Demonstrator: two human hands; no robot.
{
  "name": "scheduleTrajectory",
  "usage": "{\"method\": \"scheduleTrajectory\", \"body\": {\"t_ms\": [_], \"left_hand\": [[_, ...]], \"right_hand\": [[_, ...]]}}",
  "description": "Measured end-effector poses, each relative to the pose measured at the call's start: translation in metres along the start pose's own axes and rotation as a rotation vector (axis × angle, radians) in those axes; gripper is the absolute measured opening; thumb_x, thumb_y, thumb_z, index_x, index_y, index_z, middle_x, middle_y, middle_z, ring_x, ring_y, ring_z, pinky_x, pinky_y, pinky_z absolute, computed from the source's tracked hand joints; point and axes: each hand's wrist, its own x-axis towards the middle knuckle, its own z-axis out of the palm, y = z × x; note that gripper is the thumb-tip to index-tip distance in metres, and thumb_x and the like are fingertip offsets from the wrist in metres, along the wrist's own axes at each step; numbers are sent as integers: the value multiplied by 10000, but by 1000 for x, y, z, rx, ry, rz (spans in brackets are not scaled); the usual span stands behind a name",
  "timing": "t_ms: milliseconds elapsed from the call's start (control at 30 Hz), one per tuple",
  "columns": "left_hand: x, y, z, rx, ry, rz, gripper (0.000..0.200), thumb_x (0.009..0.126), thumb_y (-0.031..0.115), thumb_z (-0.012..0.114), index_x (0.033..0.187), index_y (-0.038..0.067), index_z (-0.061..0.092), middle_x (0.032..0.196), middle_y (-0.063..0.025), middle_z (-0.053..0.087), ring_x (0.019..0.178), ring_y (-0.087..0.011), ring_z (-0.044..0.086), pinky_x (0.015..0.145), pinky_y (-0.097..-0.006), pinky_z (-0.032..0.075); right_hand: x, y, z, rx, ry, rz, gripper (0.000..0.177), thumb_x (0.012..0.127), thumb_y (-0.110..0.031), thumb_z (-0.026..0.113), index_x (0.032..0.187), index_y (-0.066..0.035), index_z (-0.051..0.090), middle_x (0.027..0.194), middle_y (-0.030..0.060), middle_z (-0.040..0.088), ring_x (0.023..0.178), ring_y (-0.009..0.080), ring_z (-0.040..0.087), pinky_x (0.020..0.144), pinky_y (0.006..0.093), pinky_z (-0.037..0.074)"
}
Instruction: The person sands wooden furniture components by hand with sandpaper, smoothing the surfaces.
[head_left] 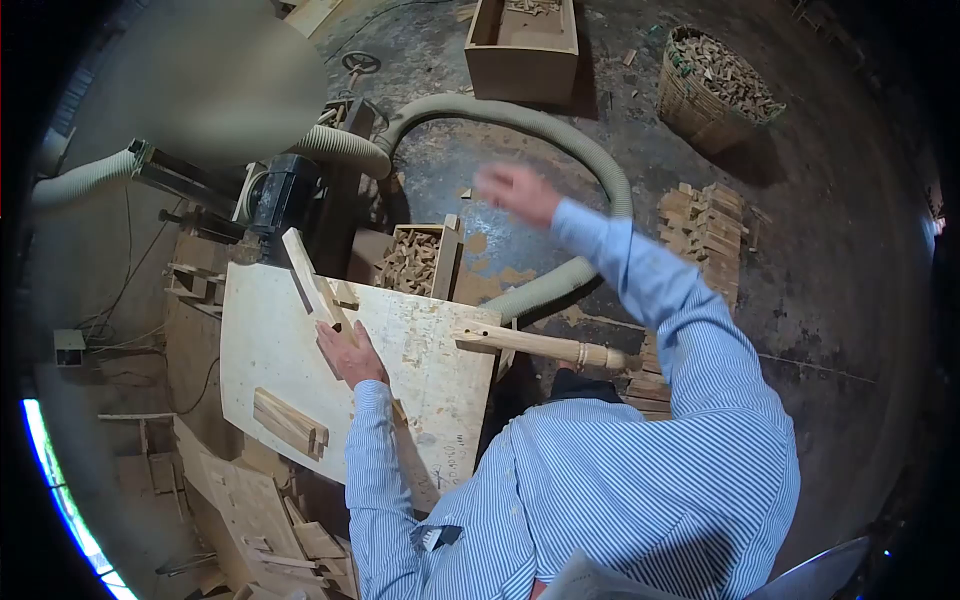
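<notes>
My left hand [350,355] is closed around the lower part of a long, pale wooden bar [305,265] lying at a slant over the worktable [420,380]. A small wood block [343,292] touches or sits close beside the bar. My right hand [518,195] is up in the air beyond the table's far edge, smeared by motion, so its fingers cannot be made out. At the table's right edge rests a turned wooden leg [540,345] with dark holes in its square end. Short wood strips [290,422] lie near the left front of the tabletop.
Behind the table stand a box of wood offcuts [410,260] and a machine with a dark motor [285,200]. A thick ribbed hose [600,165] loops across the floor. Farther off are a wooden crate [522,72], a full basket [705,105] and stacked wood pieces [705,225].
</notes>
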Motion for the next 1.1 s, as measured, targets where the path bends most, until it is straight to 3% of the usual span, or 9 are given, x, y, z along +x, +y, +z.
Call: {"method": "scheduleTrajectory", "body": {"t_ms": [100,167,233,467,633,700,767,900,1100], "left_hand": [[1,-2,2,-22,0,-15,778,1053,388,587,1591,-75,267,1617,-285,350,1497,-435,330,1258,-476,284],[-1,-3,3,-39,11,0,775,1055,382,587,1590,-78,265,1613,-285,357,1498,-433,329,1257,-480,281],[-1,0,-1,-55,6,-3,759,1056,373,588,1584,-79,282,1611,-284,362,1494,-434,336,1256,-478,282],[-12,-44,-1,-356,165,9,638,1051,314,606,1528,-67,418,1556,-284,453,1440,-430,429,1235,-464,309],[-42,-86,-60,-217,346,-88,600,1016,256,674,1495,-47,478,1544,-276,470,1461,-410,419,1222,-460,338],[-64,-125,-80,-121,419,-248,573,982,218,714,1461,-33,526,1514,-268,505,1434,-413,450,1206,-463,361],[-84,-155,-110,-97,412,-336,591,910,200,773,1412,-34,566,1468,-273,537,1373,-433,493,1186,-474,384],[-104,-238,-99,256,496,-480,645,965,424,684,1383,-57,582,1498,-296,497,1429,-459,420,1215,-508,330],[-95,-235,-89,51,419,-605,688,981,482,642,1436,-26,551,1528,-275,475,1445,-446,405,1200,-499,355]], "right_hand": [[-85,29,48,-251,-214,-8,507,1013,-473,631,1257,-31,677,1072,162,750,989,322,728,871,437,564],[-133,12,61,-368,-386,196,568,984,-511,642,1325,-56,649,1219,216,713,1125,394,689,957,470,536],[-178,22,75,-344,-287,203,623,960,-542,656,1363,-69,623,1263,229,683,1173,409,663,998,466,520],[-222,17,86,-555,-409,220,674,993,-494,620,1504,-98,429,1228,219,693,1125,407,681,973,503,540],[-219,-9,81,-591,-436,323,612,996,-470,624,1449,-85,479,1183,230,702,1062,411,696,922,504,551],[-216,0,87,-632,-397,346,586,985,-475,641,1416,-99,516,1103,232,720,996,435,700,861,512,548],[-220,15,92,-608,-312,159,521,982,-455,645,1402,-160,558,998,217,737,913,444,710,792,516,555],[-208,5,110,-599,-368,266,426,1008,-373,654,1328,-100,585,998,281,714,939,492,688,755,526,543],[-219,12,106,-646,-351,219,449,1026,-392,629,1322,-60,573,1026,294,712,964,506,686,779,526,546]]}}
